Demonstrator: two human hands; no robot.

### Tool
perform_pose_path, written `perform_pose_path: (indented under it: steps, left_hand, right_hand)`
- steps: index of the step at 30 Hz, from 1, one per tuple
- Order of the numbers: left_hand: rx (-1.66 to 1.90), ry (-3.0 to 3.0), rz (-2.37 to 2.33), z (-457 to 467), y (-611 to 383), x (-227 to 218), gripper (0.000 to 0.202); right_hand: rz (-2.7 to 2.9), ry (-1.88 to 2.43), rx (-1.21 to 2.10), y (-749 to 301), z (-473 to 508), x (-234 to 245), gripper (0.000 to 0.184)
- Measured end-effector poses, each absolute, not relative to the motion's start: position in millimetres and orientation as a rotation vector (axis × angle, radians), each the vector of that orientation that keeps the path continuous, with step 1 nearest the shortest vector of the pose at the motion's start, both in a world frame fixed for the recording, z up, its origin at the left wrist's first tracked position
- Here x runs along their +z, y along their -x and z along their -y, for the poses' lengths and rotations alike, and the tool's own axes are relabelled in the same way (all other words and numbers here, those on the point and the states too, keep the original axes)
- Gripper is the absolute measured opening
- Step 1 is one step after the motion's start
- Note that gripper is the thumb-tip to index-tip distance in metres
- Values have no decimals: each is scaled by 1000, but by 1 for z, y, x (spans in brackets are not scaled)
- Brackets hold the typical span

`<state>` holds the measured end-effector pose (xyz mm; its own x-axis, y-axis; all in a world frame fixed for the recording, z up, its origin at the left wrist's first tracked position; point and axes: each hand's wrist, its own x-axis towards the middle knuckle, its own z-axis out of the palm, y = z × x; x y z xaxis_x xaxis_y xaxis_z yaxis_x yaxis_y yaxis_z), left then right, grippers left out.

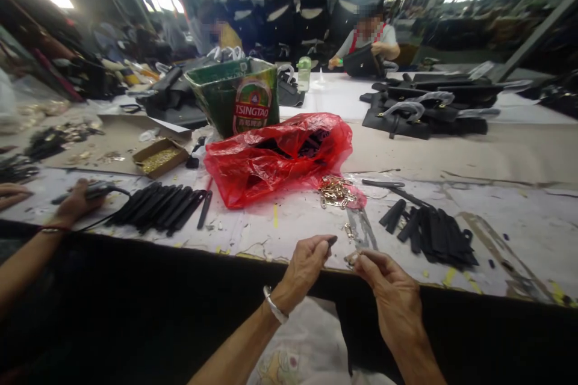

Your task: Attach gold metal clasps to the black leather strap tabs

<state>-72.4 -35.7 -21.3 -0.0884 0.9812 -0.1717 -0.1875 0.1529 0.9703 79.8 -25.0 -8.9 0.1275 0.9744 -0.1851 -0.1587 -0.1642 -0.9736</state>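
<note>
1. The left hand (307, 271) is clenched in a pinch on a small dark piece (332, 241), held by the fingertips just beyond the surface's (289, 231) near edge. With so little to grip, it could slip if the pinch loosens.
2. The right hand (388, 296) pinches a small metal fitting (353, 258) close to that piece, also near the edge. A dropped fitting could fall past the edge and be lost in the dark area below.
3. A loose pile of brass-coloured clips (335, 191) sits mid-surface, touching the red plastic bag (275, 159). Tugging the bag could scatter them.
4. Black strap pieces (436, 236) lie heaped towards the right edge. A sleeve dragged across them could shift them.
5. A co-worker's hand (76, 204) works at the far left, well apart.
</note>
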Motion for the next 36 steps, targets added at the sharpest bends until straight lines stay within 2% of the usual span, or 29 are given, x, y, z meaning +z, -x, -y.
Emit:
perform_pose_path:
  steps: [5,20,36]
  left_hand:
    - [1243,-1054,-1293,42,72,-9,32]
    - [1116,-1161,-1548,43,68,-7,28]
    - [1073,-1293,-1563,41,62,-4,17]
  right_hand:
    - [809,1261,1413,-68,21,-13,34]
    - [728,1144,1752,-66,8,-29,36]
    - [775,1011,1816,-74,8,-33,29]
